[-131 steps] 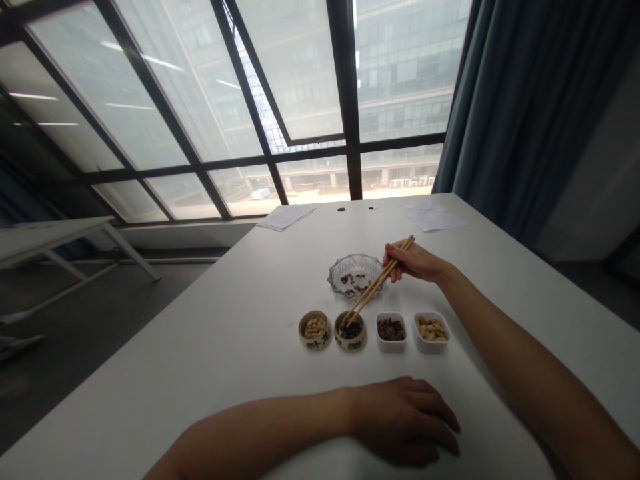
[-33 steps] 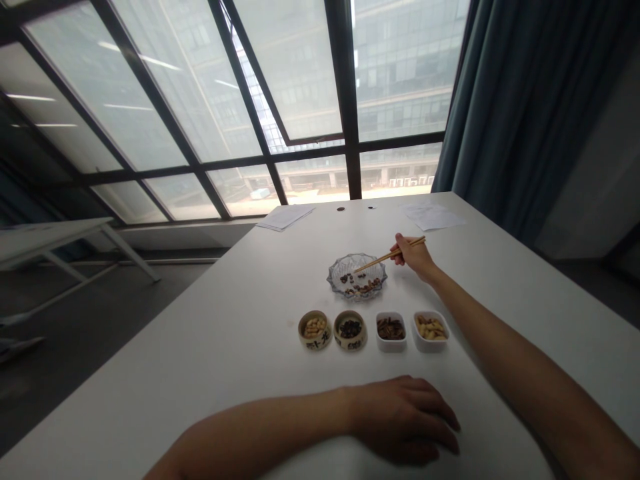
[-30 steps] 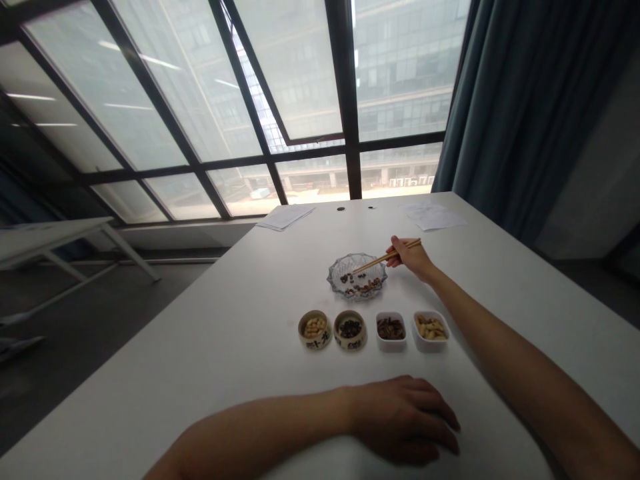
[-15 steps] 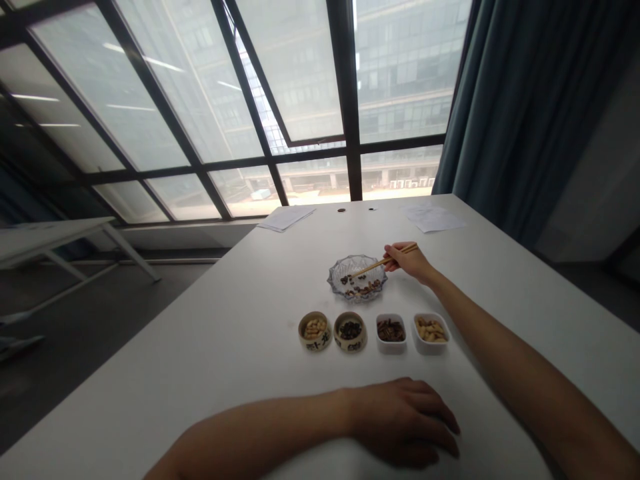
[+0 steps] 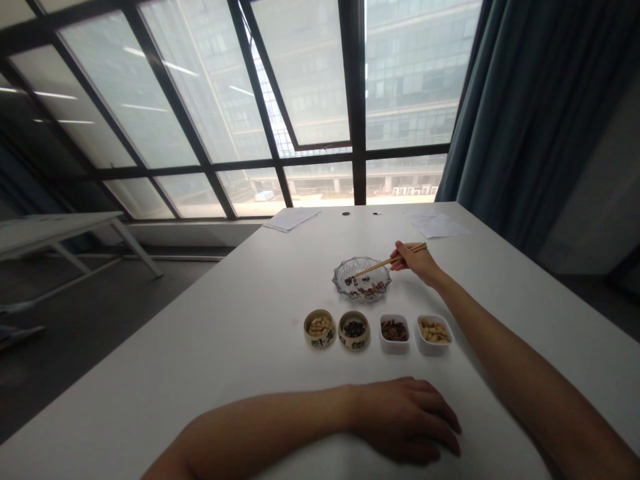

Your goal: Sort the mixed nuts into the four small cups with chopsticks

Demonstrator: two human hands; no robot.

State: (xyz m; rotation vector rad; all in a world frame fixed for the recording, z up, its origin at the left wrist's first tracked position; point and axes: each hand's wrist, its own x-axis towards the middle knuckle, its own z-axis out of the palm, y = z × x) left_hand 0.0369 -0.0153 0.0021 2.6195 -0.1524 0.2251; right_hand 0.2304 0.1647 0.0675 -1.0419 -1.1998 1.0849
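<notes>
My right hand (image 5: 414, 261) grips a pair of wooden chopsticks (image 5: 383, 264), whose tips reach down among small dark pieces in a clear glass dish (image 5: 340, 290). Brown pieces lie along the near side of that dish. My left hand (image 5: 407, 420) rests on the table with its fingers spread, holding nothing. Between it and the dish stands a row: a round bowl of peanuts (image 5: 320, 327), a round bowl of dark pieces (image 5: 355, 329), a white square tub of brown strips (image 5: 395, 331) and a white tub of yellowish pieces (image 5: 433, 331).
The white table (image 5: 225, 333) has paper sheets (image 5: 291, 219) at its far left corner and more paper (image 5: 439, 224) at far right. Windows and a blue curtain (image 5: 505, 120) stand behind it. Another white table (image 5: 55, 230) is at the left.
The whole view has shifted slightly, moving the table items a little to the right in the picture. The chopstick tips are still in the glass dish, and my left hand has stayed flat.
</notes>
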